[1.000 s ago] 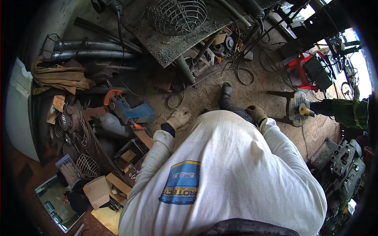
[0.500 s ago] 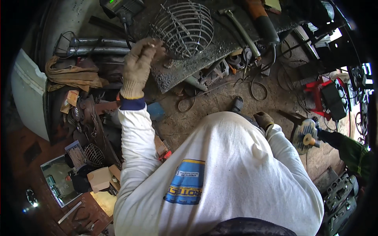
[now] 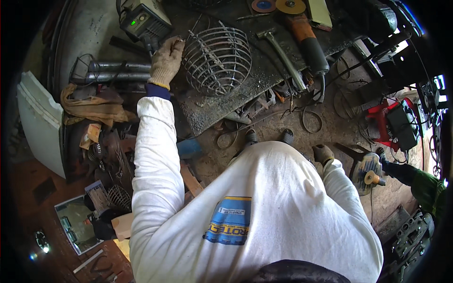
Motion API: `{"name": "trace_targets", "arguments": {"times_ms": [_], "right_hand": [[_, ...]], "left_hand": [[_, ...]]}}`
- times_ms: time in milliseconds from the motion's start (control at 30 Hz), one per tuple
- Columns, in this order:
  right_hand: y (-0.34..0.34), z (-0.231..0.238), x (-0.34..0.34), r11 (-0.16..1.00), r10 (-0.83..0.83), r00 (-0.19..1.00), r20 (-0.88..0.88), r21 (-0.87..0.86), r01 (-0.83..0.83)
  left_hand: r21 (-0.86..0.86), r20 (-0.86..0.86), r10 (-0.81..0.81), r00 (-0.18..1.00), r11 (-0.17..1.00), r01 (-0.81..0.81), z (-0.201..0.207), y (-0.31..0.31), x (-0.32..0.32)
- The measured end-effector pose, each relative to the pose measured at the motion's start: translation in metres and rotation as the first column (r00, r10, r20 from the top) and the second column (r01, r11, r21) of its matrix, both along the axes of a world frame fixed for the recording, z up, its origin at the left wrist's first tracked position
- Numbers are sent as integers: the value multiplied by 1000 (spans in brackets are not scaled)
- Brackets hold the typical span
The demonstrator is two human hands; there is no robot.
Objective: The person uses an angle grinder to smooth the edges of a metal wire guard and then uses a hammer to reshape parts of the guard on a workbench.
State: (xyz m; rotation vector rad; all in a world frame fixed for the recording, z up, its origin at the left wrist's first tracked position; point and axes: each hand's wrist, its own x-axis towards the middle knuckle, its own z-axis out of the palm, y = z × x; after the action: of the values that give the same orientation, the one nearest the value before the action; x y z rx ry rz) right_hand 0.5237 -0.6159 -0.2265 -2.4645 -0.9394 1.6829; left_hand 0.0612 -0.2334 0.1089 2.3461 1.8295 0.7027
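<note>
My left hand (image 3: 166, 62), in a tan knit glove, reaches out over the left part of the dark workbench (image 3: 200, 118). Its fingers are closed together, and what they hold, if anything, is too small to make out. Just right of it stands a round basket of curved metal wires (image 3: 222, 61), set on the bench. My right hand (image 3: 322, 153), also gloved, hangs low beside my right knee. Its fingers look curled, and their inner side is hidden from view.
A hammer (image 3: 285, 59) and an orange-and-black angle grinder (image 3: 309, 45) lie on the bench's right. A welding machine (image 3: 146, 21) stands at the far left. Cables (image 3: 311, 121) loop on the floor. At right are a chop saw (image 3: 367, 170) and another person's green sleeve (image 3: 427, 186).
My left hand has moved farther out, to beside the basket's upper left side. The view has shifted, showing more of the bench's far side. The right hand stays low.
</note>
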Motion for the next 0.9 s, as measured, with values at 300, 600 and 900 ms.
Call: {"name": "trace_targets", "arguments": {"times_ms": [300,600,900], "right_hand": [[-38,19,-58,999,26,998,49,37,-28],[-7,59,-97,995,-99,993,64,25,98],[5,65,-112,997,-71,991,113,-3,72]], "left_hand": [[-82,-28,-237,971,969,234,-32,42,-5],[-102,81,-447,891,885,454,-54,82,-17],[-149,541,-389,746,828,540,-96,113,-28]]}}
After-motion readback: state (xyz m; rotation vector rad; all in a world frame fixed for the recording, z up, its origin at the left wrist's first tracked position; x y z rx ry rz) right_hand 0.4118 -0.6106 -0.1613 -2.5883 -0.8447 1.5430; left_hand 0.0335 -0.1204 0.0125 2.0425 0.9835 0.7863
